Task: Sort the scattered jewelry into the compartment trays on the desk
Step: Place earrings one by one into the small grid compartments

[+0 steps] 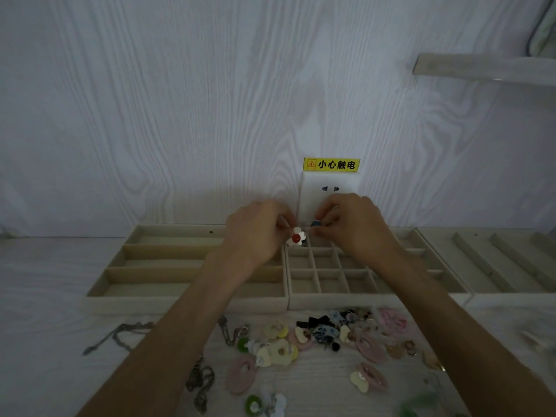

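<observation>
Centre frame, my left hand pinches a white flower with a red middle while my right hand pinches a blue bead, both over the grid tray. I should lower each into one small cell before letting go. The pile waits at lower centre.

prob. home/dorm desk: woodgrain wall, socket w/ shock-warning sticker.
</observation>
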`<act>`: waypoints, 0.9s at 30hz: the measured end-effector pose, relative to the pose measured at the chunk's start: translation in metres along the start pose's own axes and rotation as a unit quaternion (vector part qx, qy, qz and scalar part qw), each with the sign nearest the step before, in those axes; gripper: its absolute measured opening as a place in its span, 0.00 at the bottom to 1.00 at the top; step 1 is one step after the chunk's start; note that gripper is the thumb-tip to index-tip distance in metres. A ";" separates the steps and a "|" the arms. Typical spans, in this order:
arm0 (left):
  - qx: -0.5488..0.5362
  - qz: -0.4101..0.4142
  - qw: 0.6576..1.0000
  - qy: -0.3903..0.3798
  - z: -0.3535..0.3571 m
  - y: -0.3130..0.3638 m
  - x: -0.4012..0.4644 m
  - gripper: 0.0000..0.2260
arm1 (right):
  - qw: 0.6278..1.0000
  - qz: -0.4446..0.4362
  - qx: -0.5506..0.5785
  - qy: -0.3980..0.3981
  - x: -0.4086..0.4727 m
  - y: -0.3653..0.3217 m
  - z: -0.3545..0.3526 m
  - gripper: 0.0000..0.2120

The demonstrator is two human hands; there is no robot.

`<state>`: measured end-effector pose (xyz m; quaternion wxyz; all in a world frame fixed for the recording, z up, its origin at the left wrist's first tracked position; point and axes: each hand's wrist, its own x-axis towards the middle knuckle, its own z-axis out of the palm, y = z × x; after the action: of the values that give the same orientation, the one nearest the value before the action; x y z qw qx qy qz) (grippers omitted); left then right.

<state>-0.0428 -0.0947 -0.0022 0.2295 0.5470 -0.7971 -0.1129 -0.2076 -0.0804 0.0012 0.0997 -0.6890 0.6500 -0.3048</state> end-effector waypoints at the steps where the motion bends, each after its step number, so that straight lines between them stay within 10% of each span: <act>1: 0.008 0.000 1.000 0.000 -0.001 0.001 0.000 0.06 | 1.000 -0.006 -0.007 0.006 -0.001 -0.001 0.000 0.07; 27: 0.012 -0.012 0.990 -0.139 -0.031 -0.013 0.002 0.13 | 0.983 -0.133 -0.110 -0.057 -0.002 -0.005 0.022 0.11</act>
<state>-0.0176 -0.0997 0.0197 0.1090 0.5379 -0.8161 -0.1811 -0.1918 -0.0831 -0.0142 0.0184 -0.7920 0.5757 -0.2022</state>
